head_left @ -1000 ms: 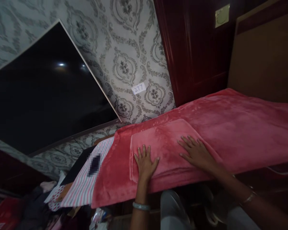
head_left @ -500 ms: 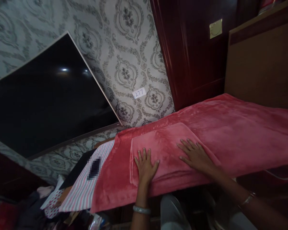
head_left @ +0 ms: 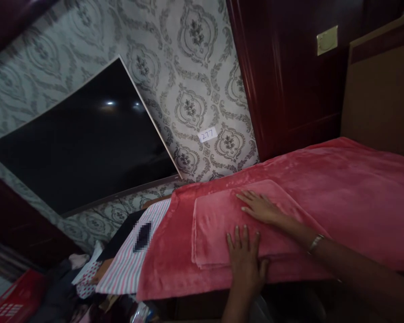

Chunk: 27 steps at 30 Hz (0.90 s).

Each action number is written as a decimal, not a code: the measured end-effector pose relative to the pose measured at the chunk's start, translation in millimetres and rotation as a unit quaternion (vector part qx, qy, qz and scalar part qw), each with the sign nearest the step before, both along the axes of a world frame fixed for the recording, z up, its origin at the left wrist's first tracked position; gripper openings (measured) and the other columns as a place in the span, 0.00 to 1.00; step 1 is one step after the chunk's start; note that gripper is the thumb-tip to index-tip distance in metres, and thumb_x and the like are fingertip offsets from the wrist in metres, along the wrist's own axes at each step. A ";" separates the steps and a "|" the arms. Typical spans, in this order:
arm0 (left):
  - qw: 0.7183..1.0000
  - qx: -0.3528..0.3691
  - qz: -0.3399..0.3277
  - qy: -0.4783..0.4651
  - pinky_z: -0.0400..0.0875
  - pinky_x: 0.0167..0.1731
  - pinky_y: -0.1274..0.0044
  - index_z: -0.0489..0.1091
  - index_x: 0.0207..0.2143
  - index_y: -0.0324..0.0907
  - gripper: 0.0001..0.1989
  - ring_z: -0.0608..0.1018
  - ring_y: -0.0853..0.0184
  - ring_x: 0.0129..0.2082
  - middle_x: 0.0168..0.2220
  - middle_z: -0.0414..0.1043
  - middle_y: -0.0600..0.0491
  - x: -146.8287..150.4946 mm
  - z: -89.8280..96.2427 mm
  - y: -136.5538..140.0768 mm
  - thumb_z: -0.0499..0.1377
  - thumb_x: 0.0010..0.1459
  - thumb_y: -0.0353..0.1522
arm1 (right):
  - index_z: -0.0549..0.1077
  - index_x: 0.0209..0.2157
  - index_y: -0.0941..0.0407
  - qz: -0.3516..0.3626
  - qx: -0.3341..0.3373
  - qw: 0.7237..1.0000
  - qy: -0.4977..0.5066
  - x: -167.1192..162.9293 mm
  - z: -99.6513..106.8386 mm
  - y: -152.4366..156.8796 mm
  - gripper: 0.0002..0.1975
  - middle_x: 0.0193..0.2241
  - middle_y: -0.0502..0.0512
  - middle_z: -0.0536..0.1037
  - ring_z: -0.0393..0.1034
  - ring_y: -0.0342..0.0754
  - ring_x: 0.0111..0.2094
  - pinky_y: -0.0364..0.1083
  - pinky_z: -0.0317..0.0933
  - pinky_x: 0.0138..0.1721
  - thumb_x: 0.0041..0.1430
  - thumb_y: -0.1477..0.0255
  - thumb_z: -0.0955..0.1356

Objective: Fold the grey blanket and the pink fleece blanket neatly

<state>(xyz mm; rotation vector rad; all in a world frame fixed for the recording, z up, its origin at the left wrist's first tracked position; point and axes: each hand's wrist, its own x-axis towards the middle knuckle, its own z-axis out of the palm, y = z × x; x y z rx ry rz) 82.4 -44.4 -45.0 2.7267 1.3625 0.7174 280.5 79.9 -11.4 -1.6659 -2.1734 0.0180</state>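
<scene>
A folded pink plush blanket [head_left: 215,224] lies flat on a larger spread of the same pink plush cloth [head_left: 350,197]. My left hand [head_left: 245,255] rests on the near edge of the folded part, fingers spread and palm down. Further back, my right hand [head_left: 259,206] lies flat on top of the fold, its fingers stretched out toward the left. Neither hand grips the fabric. A bracelet shows on my right wrist.
Striped cloth [head_left: 121,269] sticks out at the left, with a blurred dark item [head_left: 143,237] on it. A television [head_left: 94,139] hangs on the patterned wall. A cardboard box [head_left: 380,89] stands at the back right; a red crate [head_left: 16,300] and clothes lie lower left.
My left hand has slid right along the near edge of the folded blanket. My right hand has moved further back and left across it. The view has shifted slightly left.
</scene>
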 end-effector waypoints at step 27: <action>0.987 0.156 0.011 -0.041 0.58 0.65 0.48 0.64 0.66 0.57 0.30 0.63 0.50 0.68 0.70 0.61 0.51 0.6 -19.1 4.8 0.63 0.61 0.42 | 0.56 0.71 0.42 0.084 -0.126 0.988 -0.007 9.7 -4.9 -47.3 0.34 0.72 0.50 0.48 0.37 0.63 0.73 0.72 0.35 0.68 0.67 0.48 0.57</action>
